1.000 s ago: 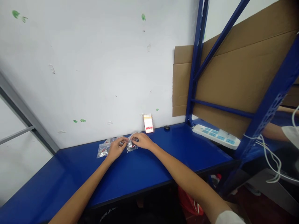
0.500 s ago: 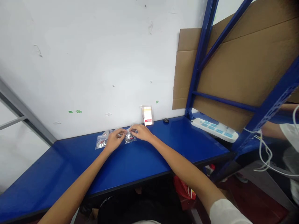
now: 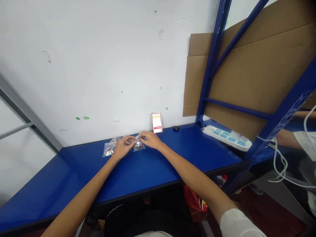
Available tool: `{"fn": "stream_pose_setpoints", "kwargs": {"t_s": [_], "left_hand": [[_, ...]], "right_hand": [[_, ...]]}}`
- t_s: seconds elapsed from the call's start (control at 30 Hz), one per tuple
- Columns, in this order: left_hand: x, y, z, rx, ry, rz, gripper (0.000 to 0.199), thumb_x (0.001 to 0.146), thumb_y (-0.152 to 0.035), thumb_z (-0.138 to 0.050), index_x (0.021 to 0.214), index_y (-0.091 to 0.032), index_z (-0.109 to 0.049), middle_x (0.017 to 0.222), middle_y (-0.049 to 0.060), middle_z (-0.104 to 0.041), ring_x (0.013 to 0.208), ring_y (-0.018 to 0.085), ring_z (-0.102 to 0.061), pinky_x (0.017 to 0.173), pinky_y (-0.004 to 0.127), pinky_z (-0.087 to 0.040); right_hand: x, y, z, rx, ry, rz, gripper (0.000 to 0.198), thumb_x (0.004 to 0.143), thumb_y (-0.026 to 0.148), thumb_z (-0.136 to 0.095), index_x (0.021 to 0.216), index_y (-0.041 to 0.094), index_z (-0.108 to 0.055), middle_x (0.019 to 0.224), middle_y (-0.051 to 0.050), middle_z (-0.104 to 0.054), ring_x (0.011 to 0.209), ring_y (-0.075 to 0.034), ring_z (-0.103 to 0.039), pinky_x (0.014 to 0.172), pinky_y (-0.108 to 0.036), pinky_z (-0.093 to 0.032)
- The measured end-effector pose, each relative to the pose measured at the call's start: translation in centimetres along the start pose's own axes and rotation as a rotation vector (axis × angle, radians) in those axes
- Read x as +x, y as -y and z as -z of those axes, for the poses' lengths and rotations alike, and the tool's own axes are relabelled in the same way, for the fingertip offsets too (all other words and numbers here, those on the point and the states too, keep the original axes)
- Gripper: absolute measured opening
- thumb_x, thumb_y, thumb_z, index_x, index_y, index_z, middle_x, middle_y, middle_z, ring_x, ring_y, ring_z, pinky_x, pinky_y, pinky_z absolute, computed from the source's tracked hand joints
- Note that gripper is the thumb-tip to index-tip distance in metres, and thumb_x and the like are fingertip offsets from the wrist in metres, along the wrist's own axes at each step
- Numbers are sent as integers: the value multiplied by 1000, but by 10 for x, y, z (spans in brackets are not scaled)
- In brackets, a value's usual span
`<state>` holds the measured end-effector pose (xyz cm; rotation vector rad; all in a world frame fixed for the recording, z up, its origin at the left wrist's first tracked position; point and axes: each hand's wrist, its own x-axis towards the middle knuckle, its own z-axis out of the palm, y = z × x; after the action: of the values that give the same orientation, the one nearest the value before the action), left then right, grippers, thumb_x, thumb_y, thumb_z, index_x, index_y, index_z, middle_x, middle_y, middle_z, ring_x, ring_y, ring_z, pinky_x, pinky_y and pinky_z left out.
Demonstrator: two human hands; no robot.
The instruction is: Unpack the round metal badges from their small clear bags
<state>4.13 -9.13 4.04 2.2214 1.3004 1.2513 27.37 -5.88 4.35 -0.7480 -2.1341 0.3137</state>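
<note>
Between my hands lies a clear plastic bag (image 3: 139,145) with a shiny round metal piece and a bit of red inside. My left hand (image 3: 123,146) pinches the bag's upper left edge with thumb and fingertips. My right hand (image 3: 149,139) is closed on its upper right edge. To the left of my left hand, a second clear bag (image 3: 108,150) with a similar silvery round piece rests on the blue table (image 3: 138,174). More clear bags lie behind it, partly covered by my left hand.
A phone with a lit screen (image 3: 157,123) leans on the white wall. Right of it sits a small black object (image 3: 175,128). A white power strip (image 3: 225,137) lies by the blue rack post (image 3: 209,72). Another person's arm (image 3: 286,137) shows at far right, near white cables (image 3: 280,164).
The view has shifted slightly. Both hands stay on the same bag, with only small finger movements at its upper edge.
</note>
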Motion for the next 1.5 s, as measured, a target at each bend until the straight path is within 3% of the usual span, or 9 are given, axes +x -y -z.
{"fn": "stream_pose_setpoints", "kwargs": {"t_s": [0.67,1.5], "left_hand": [[2,-1,3,-75,108,23,39,98,-57,-63,109,-23,-78,98,6,-78,84,23,-72,69,31,-61],[1,16,4,-14,76,-28,34,100,-49,-60,113,-23,-78,103,9,-79,89,25,-73,70,34,-61]], "right_hand": [[0,3,-1,-14,-16,17,16,95,13,-67,104,21,-79,103,-4,-78,91,-16,-71,84,-25,-52],[-1,-7,-5,35,-13,2,17,96,16,-67,108,22,-78,106,-5,-79,91,-18,-73,85,-28,-55]]}}
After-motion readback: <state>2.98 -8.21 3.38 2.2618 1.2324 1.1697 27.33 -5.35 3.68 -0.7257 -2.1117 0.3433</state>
